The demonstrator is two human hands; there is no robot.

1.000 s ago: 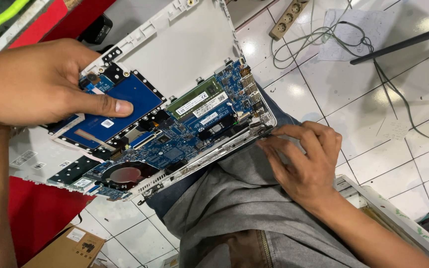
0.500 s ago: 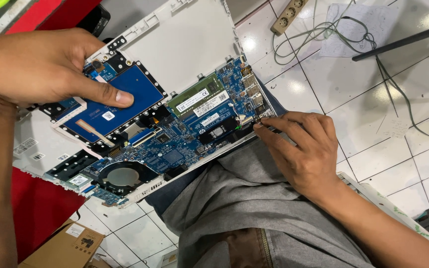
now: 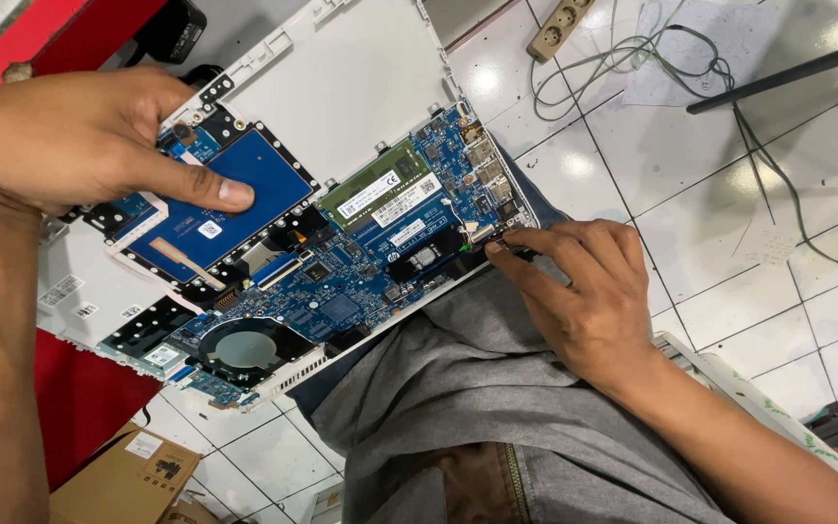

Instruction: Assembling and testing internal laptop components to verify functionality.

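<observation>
Head view: nearest the camera, grey trousers (image 3: 458, 408) cover the lap that carries an opened white laptop base (image 3: 341, 87), its bared blue motherboard (image 3: 361, 281) along the near edge and a round fan (image 3: 244, 349) at the near left corner. At the board's right edge, the right hand (image 3: 584, 291) pinches a small black part with its fingertips. Farther left, the left hand (image 3: 80, 136) grips the base, thumb pressed flat on the blue drive (image 3: 215, 204). Beyond, a power strip (image 3: 563, 26) and cables (image 3: 671, 58) lie on white tiles.
</observation>
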